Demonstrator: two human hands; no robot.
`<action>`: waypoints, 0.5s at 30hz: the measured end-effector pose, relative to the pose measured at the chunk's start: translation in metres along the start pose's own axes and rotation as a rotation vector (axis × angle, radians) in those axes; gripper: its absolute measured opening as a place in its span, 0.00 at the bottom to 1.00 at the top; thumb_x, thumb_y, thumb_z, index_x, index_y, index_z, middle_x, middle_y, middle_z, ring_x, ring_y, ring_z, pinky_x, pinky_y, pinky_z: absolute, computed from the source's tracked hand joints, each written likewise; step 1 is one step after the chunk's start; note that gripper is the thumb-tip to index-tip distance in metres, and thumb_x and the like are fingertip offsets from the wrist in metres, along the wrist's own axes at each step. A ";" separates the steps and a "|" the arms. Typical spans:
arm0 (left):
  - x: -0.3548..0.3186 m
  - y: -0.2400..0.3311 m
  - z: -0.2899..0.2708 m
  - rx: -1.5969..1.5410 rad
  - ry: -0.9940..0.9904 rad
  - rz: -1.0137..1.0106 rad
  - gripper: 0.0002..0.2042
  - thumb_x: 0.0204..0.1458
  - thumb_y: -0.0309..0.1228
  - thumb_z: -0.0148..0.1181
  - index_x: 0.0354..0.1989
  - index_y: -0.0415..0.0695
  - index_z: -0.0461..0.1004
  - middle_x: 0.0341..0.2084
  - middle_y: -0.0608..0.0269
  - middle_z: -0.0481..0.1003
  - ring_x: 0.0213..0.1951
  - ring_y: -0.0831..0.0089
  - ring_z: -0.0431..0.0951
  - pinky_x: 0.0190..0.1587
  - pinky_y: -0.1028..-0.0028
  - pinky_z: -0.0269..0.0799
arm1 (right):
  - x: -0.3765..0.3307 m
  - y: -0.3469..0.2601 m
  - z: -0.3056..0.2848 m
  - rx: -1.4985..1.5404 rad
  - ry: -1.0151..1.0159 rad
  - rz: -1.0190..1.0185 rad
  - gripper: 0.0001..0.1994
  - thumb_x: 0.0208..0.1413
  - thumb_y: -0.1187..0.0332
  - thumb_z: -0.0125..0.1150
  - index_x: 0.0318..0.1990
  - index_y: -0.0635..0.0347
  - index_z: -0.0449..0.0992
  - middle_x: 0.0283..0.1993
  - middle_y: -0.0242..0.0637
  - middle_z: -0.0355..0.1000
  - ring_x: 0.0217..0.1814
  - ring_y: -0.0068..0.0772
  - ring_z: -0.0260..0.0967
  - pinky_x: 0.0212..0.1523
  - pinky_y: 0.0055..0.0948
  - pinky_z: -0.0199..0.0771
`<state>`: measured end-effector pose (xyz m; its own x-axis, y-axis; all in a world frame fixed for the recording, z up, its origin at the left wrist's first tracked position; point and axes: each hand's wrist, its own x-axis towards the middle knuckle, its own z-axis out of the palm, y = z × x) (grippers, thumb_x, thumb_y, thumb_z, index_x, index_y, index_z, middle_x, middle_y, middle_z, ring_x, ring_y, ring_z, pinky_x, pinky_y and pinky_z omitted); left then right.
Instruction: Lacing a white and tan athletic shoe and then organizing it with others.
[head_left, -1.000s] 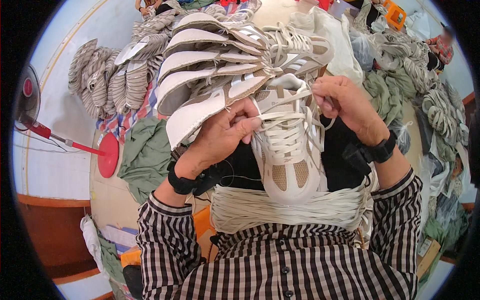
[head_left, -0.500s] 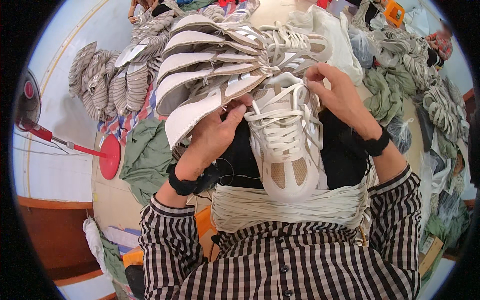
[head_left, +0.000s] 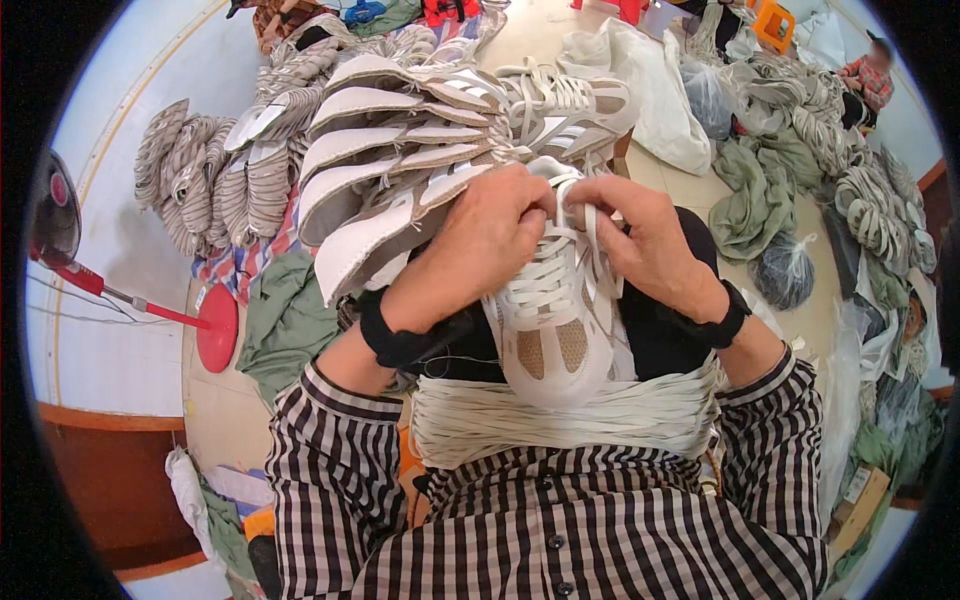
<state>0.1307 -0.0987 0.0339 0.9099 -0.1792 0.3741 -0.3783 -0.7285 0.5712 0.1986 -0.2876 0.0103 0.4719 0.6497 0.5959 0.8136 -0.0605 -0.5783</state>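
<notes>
A white and beige shoe upper [head_left: 553, 335] with white laces lies on my lap, toe toward me. My left hand [head_left: 480, 240] and my right hand [head_left: 640, 235] meet at its top end, fingers pinched on the white laces near the collar. Both wrists wear black bands. A thick bundle of loose white laces [head_left: 560, 420] lies across my lap below the shoe. Just beyond my hands, a fanned row of finished shoe uppers [head_left: 400, 150] stands stacked on edge.
More piles of uppers lie at the left [head_left: 200, 190] and far right [head_left: 870, 200]. Green cloth [head_left: 285, 325], white bags [head_left: 660, 90] and a dark bag [head_left: 785, 270] sit on the floor. A red fan stand [head_left: 215, 325] is at the left. Another person [head_left: 872, 75] sits far right.
My hands came together at the top of the shoe and the left hand moved up and right. The shoe shifted slightly toward the centre of my lap.
</notes>
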 end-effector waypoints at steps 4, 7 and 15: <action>0.002 -0.001 0.008 0.012 -0.022 -0.151 0.08 0.44 0.26 0.56 0.32 0.36 0.75 0.24 0.57 0.71 0.28 0.69 0.70 0.33 0.73 0.67 | -0.009 0.016 0.004 0.244 0.035 0.307 0.03 0.50 0.76 0.56 0.33 0.64 0.72 0.25 0.33 0.70 0.26 0.24 0.65 0.29 0.25 0.66; 0.004 0.000 0.006 -0.126 -0.084 -0.207 0.08 0.44 0.26 0.57 0.31 0.36 0.75 0.21 0.63 0.70 0.25 0.76 0.68 0.30 0.75 0.65 | -0.009 0.017 0.006 0.426 0.013 0.425 0.03 0.52 0.75 0.56 0.32 0.65 0.72 0.23 0.27 0.67 0.26 0.15 0.60 0.27 0.21 0.63; 0.010 -0.005 0.003 -0.217 -0.193 -0.268 0.06 0.43 0.25 0.57 0.28 0.35 0.75 0.17 0.67 0.68 0.23 0.81 0.64 0.27 0.77 0.63 | -0.006 0.010 0.014 0.304 0.000 0.444 0.02 0.53 0.76 0.55 0.32 0.66 0.71 0.24 0.25 0.66 0.26 0.14 0.58 0.27 0.19 0.61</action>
<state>0.1420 -0.0984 0.0322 0.9887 -0.1378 0.0583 -0.1314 -0.6136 0.7786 0.1997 -0.2818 -0.0067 0.7483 0.6115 0.2571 0.4003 -0.1072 -0.9101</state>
